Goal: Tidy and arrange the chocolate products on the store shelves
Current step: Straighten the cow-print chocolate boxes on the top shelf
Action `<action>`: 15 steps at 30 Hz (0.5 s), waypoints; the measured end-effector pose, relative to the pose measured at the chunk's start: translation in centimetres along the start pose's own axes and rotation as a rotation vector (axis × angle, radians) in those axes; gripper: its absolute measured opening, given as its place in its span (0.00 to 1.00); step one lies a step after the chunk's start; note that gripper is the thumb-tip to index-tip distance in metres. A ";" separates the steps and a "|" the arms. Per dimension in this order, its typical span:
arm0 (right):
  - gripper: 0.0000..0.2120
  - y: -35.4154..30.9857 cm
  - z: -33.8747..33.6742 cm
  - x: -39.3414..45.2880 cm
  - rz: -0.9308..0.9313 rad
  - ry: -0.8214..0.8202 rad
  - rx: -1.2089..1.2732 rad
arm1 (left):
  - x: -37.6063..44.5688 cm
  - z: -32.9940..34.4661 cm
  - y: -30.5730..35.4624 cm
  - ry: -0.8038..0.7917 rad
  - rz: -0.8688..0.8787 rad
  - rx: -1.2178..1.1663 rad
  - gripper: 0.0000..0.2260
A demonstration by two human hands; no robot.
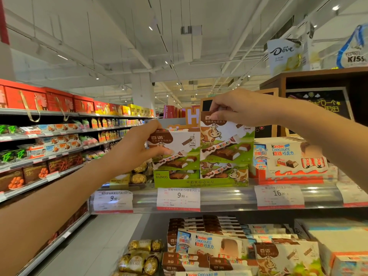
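Note:
Two cow-print Bainuo chocolate boxes stand in a green Bainuo display tray on the upper shelf. My left hand grips the left box at its left edge, thumb across the front. My right hand pinches the top edge of the right box, which is raised higher than the left one. More boxes of the same kind sit lower in the tray behind them.
Kinder chocolate boxes stand right of the tray and gold foil chocolates left of it. Price tags line the shelf edge. The lower shelf holds mixed chocolate boxes. A long aisle shelf runs on the left.

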State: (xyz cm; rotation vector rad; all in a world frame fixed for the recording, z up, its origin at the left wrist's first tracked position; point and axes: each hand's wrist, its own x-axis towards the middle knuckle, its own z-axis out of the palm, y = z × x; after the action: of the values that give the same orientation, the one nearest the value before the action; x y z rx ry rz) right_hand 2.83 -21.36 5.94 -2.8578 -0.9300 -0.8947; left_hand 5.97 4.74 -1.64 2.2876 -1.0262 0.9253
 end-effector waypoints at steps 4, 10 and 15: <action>0.11 0.2 0.1 -0.2 0.009 -0.019 0.043 | -0.3 -0.1 -0.2 0.021 0.105 0.040 0.19; 0.11 0.3 0.4 -0.1 0.020 -0.030 0.031 | 0.1 -0.2 -0.7 -0.001 0.100 0.091 0.18; 0.12 0.2 0.4 -0.1 0.016 -0.035 0.055 | -0.3 0.3 -1.1 -0.001 0.091 0.085 0.20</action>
State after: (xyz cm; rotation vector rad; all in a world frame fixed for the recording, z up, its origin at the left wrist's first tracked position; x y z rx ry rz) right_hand 3.10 -21.52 5.62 -2.8396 -0.9178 -0.8075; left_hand 6.80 5.39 -2.18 2.3274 -1.1193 1.0223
